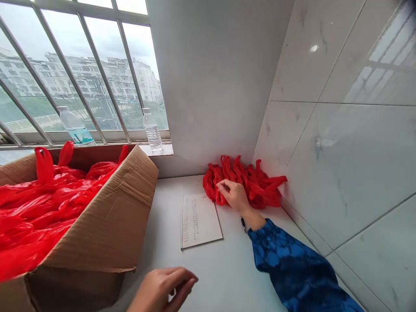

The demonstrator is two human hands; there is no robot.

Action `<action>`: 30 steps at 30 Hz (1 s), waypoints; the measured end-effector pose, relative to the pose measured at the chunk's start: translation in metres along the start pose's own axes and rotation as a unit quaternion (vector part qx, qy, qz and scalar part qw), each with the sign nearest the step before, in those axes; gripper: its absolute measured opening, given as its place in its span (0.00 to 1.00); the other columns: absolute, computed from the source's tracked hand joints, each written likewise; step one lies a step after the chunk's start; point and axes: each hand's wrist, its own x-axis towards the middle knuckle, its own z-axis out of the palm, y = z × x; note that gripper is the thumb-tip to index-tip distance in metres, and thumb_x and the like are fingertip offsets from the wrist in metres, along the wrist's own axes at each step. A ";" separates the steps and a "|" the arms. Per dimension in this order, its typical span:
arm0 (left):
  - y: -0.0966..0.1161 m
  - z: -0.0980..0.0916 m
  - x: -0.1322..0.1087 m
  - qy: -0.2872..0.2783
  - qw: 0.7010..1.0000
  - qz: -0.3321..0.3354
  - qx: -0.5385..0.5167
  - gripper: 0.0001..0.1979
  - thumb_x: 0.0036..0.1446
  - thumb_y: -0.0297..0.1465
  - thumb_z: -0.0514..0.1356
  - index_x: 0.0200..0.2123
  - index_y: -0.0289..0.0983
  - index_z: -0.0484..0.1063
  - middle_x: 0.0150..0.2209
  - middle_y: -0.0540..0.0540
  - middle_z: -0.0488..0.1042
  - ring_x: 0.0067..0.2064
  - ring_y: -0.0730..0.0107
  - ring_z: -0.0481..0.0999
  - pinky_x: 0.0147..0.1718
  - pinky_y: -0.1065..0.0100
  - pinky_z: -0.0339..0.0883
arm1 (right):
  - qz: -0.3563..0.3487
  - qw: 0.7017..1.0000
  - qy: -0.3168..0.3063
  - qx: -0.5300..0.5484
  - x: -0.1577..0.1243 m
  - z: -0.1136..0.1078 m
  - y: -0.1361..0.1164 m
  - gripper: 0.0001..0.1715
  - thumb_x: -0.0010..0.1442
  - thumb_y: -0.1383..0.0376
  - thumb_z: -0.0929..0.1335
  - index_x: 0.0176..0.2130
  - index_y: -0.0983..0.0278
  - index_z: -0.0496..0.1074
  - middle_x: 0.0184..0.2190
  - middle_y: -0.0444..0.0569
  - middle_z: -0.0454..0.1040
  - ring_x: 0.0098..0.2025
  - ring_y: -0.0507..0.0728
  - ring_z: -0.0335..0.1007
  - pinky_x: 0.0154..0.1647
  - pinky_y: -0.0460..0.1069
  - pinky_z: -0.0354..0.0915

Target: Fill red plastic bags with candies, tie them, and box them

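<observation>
1. The heap of knotted plastic bags (247, 180) was bright red.
2. Beside that heap, the sleeve (292, 264) was blue with darker blotches.
3. Left of the heap, the corrugated cardboard box (107, 221) was brown.

Just left of the right grip (234, 196), a sheet of paper (199, 220) on the counter (227, 268) carries columns of small print, too fine to read. The bottle (152, 130) label is also illegible.

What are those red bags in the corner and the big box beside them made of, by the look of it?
The red bags under the right hand look like thin glossy plastic: they crinkle, shine and have loop handles. The box looks like plain brown corrugated cardboard, matte, with creased flaps.
</observation>
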 end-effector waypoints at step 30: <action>-0.025 0.043 0.021 0.215 0.973 -0.028 -0.080 0.12 0.70 0.33 0.53 0.42 0.38 0.76 0.26 0.51 0.75 0.24 0.75 0.74 0.27 0.75 0.67 | -0.093 0.985 0.007 0.142 -0.057 0.008 -0.012 0.14 0.69 0.61 0.63 0.47 0.60 0.76 0.43 0.48 0.82 0.46 0.57 0.79 0.49 0.50 0.72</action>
